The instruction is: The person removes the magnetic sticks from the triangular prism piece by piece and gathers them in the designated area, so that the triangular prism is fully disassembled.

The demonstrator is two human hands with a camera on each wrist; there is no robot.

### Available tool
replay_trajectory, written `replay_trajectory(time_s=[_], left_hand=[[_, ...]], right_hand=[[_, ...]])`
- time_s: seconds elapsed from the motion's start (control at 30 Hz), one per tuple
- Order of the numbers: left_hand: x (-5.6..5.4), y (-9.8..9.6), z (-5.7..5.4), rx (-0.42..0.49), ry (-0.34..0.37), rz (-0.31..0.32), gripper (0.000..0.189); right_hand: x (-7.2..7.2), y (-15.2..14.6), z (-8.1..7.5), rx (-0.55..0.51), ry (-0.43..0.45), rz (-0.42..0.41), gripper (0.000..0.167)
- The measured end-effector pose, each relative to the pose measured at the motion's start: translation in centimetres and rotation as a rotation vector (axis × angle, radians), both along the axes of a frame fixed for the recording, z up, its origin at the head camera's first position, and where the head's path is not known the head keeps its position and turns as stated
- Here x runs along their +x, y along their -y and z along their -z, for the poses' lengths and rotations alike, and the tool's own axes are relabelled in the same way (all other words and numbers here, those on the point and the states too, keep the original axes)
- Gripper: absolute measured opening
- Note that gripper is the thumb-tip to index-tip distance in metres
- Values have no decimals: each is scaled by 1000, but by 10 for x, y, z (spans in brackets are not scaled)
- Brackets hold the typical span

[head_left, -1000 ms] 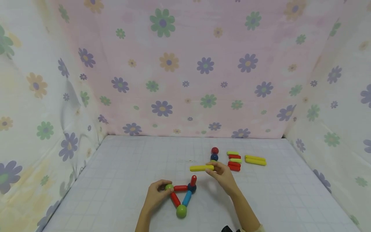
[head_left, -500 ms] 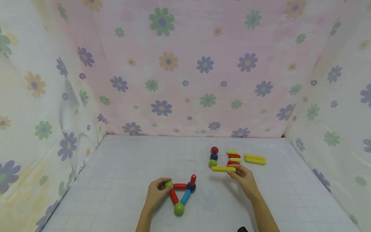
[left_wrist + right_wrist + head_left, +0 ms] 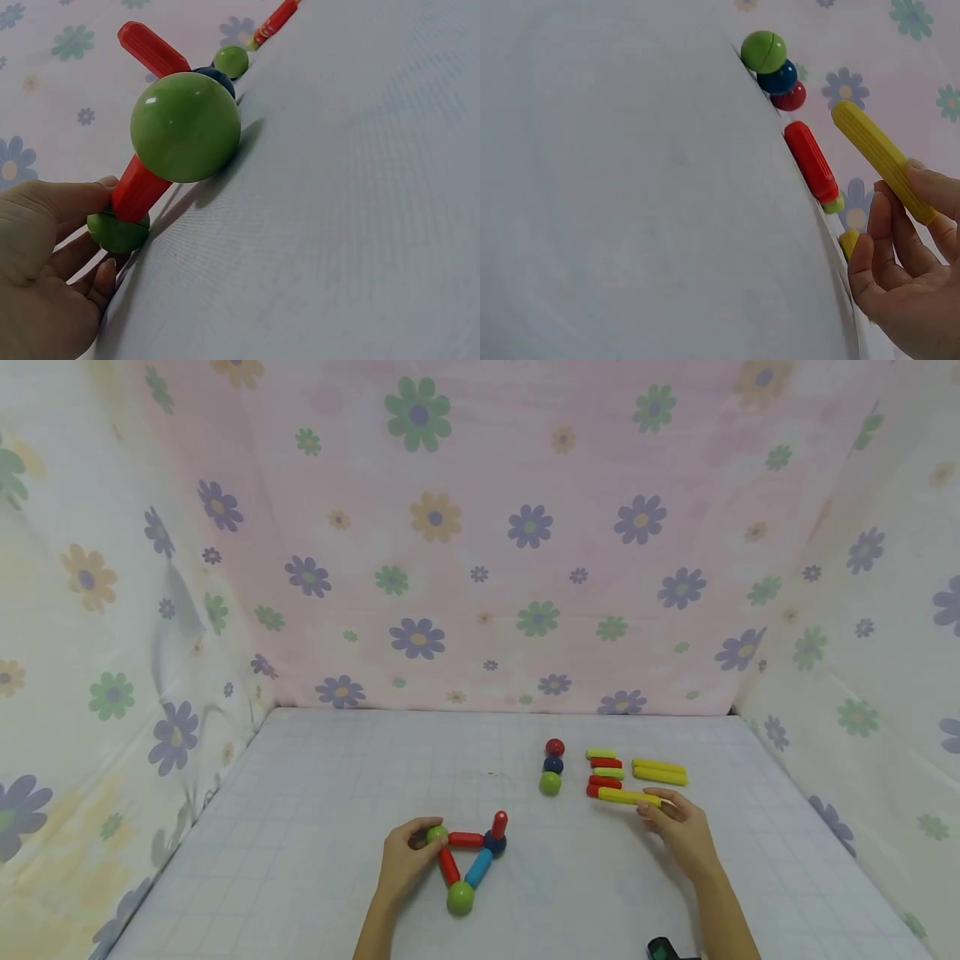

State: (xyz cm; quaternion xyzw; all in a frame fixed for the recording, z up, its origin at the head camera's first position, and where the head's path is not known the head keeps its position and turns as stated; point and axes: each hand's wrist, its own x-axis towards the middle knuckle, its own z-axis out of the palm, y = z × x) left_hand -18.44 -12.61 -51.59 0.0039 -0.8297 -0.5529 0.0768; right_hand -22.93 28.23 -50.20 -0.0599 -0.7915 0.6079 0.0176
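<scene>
My left hand (image 3: 407, 858) grips a green ball (image 3: 437, 835) at the left corner of a triangle lying on the table. Two red rods and a blue rod (image 3: 478, 868) form its sides. A dark blue ball (image 3: 494, 842) makes the right corner, with a red rod (image 3: 500, 824) standing up from it. The front corner is a larger-looking green ball (image 3: 186, 127). My right hand (image 3: 681, 829) pinches one end of a long yellow rod (image 3: 881, 157), raised above the table near the row of short rods.
Red, blue and green balls (image 3: 550, 783) line up behind the triangle. Beside them lie several short red and light green rods (image 3: 607, 773). Two long yellow rods (image 3: 660, 772) lie further right. A dark device (image 3: 663, 948) shows at the bottom edge. Flowered cloth surrounds the table.
My right hand has carried the yellow rod rightward, from near the triangle to the front of the short rods. The left hand keeps hold of the green ball; the triangle has barely shifted.
</scene>
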Motion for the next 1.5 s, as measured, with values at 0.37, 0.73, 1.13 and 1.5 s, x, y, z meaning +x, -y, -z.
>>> replay_trajectory(time_s=[0.37,0.73,1.13,1.5], left_hand=[[2,1,-1,11,-18,10,29],[2,1,-1,19,-17,23,30],[3,1,-1,8,-6,10,30],[1,1,-2,9,9,5,30]], right_hand=[[-9,-35,5,-165,24,97,42],[-23,-55,7,-224,79,93,45],[-34,-54,5,-55,81,103,66],[-40,-51,4,120,91,105,67]])
